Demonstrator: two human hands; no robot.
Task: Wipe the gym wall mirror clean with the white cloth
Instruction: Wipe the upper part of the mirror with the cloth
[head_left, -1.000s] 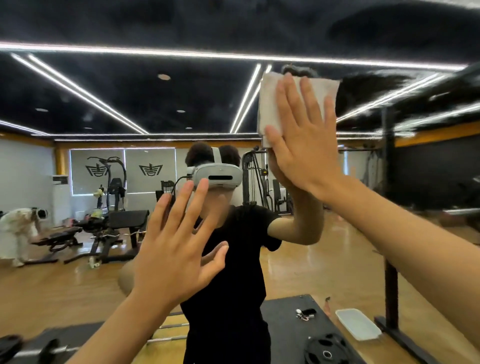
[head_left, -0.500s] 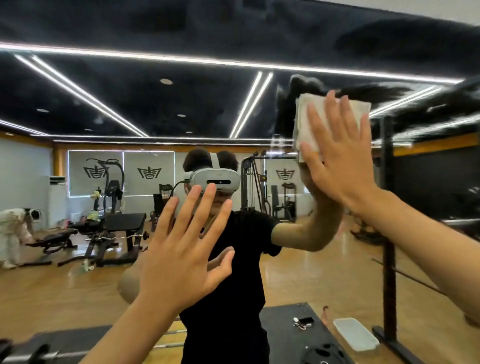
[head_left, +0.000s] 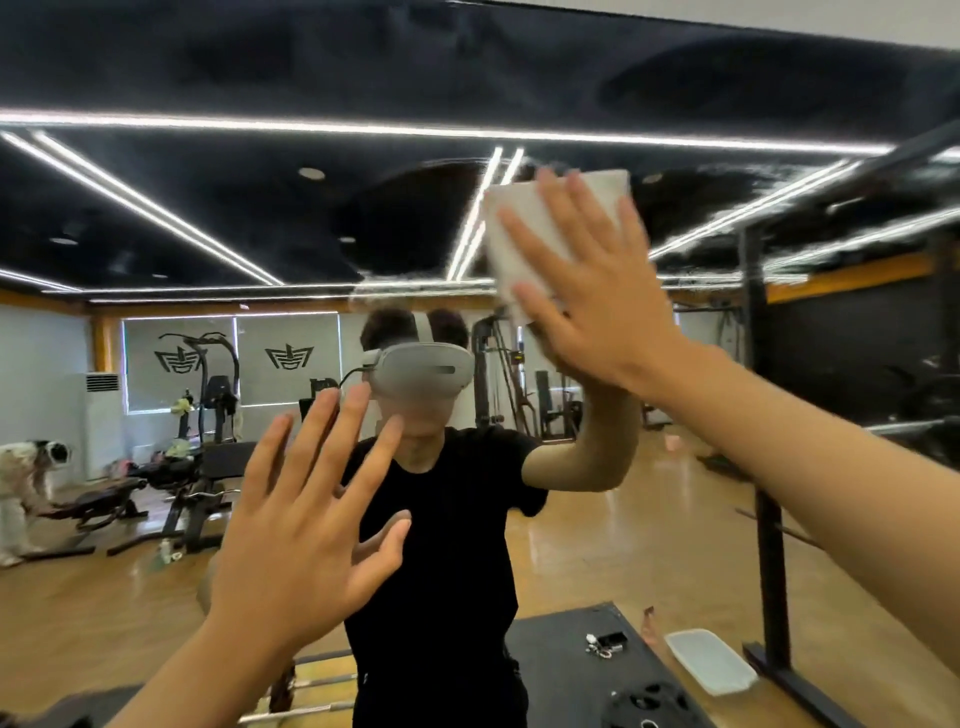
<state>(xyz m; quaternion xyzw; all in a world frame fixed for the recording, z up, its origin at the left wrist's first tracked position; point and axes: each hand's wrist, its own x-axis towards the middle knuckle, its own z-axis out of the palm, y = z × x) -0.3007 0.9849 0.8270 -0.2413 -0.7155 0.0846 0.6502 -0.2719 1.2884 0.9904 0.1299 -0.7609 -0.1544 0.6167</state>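
Far left in the mirror (head_left: 171, 561), a figure (head_left: 23, 467) bends over beside a bench (head_left: 104, 493); all of that is reflection.

Next comes the left hand (head_left: 306, 525), raised with palm forward, fingers straight and spread wide, holding nothing. Its reflection sits right behind it, so it is at the glass or just off it. I can't tell whether it touches.

Higher and to the right, the right hand (head_left: 597, 301) has its fingers straight and fanned, pinning the folded cloth (head_left: 524, 228) flat against the upper glass. It isn't gripping the cloth, only pressing it. Hazy smears curve across the glass around the cloth.

Further right a dark post (head_left: 769, 467) stands on the floor, and a white tray (head_left: 711, 660) shows low down.

The risks, as I see them:
- The cloth is held by pressure alone, so a quick sweep or a lighter push could let it slide out and drop.
- If the bare left palm leans on the glass, it would leave prints on it.
- Those smears suggest that quick, uneven passes could leave streaks.
- The strip near the top edge is a stretch to reach and could be missed.
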